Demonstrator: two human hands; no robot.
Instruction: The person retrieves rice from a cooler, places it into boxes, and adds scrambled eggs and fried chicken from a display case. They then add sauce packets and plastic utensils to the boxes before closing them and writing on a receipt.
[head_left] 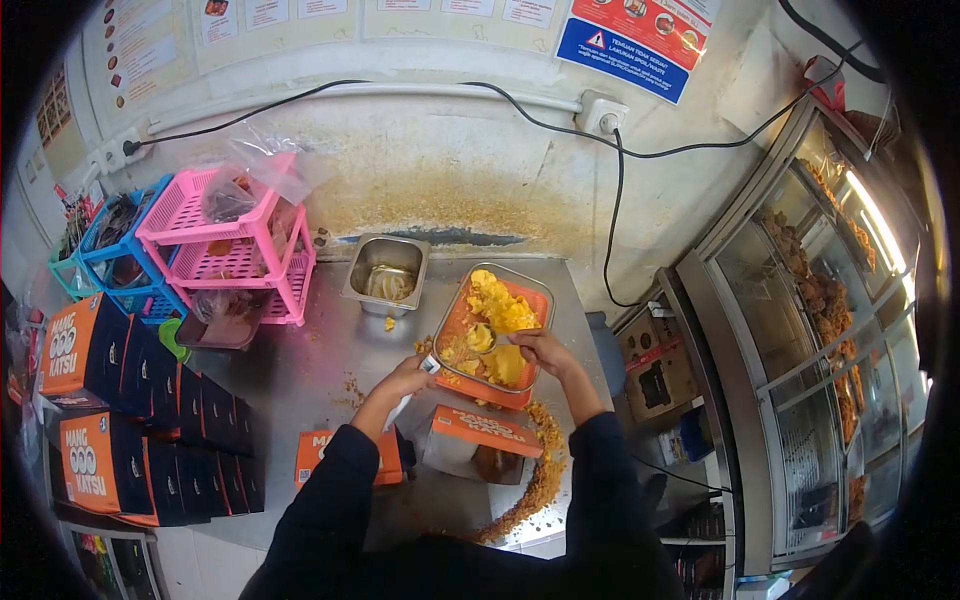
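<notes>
A metal tray (462,290) holds yellow scrambled-egg-like food (500,305) and orange crumbs. My right hand (543,352) is at the tray's right side, closed around the handle of a round metal scoop (484,340). The scoop's bowl lies among the food with a yellow lump in it. My left hand (402,380) is closed by the tray's lower left corner, beside a small white piece with a dark mark (430,364); its grip is partly hidden. Below the hands are an opened orange-and-grey box (485,430) and another orange box (315,455).
A steel container (388,270) stands behind my left hand. Stacked orange-and-black boxes (90,455), pink racks (215,210) and blue racks (115,240) fill the left. Crumbs (545,465) trail along the table's right edge. A lit glass cabinet (800,350) with fried food stands right.
</notes>
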